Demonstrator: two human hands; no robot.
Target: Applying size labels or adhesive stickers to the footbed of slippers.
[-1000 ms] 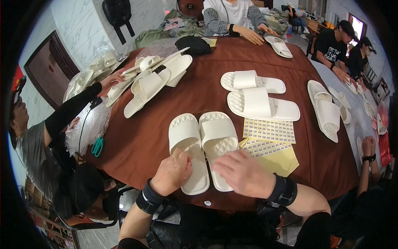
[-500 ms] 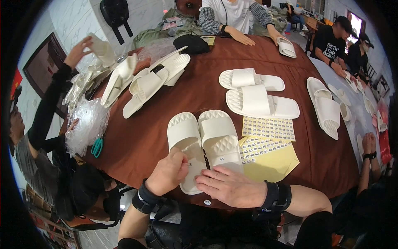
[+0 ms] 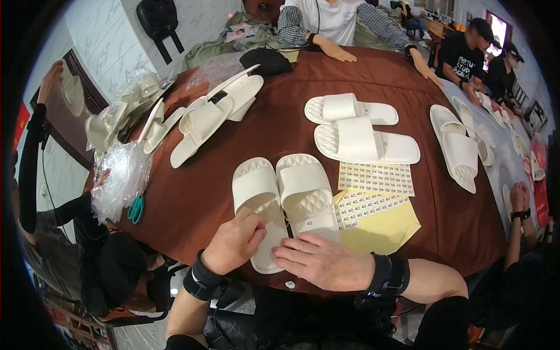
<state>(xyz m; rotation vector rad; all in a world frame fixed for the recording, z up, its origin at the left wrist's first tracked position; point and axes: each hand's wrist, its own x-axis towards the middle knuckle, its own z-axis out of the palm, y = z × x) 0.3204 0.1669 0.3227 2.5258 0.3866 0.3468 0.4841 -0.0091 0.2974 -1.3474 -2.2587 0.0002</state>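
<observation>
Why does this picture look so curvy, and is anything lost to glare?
Head view: wide fisheye lens, so the brown cloth's edges bow; head view: clear plastic bag at left has white glare, bright panel at upper right looks washed out; head view: front pair of sandals shows its quilting clearly.

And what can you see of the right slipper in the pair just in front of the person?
This slipper is creamy white, open-toed, with a broad smooth strap, and looks moulded from soft foam or rubber. Its insole is quilted in diamonds toward the front, with a small dark printed mark on the smoother part behind. It lies strap up on the brown cloth, toe pointing away from the person, close beside its mate. The person's right hand lies across the heel end, hiding it.
</observation>
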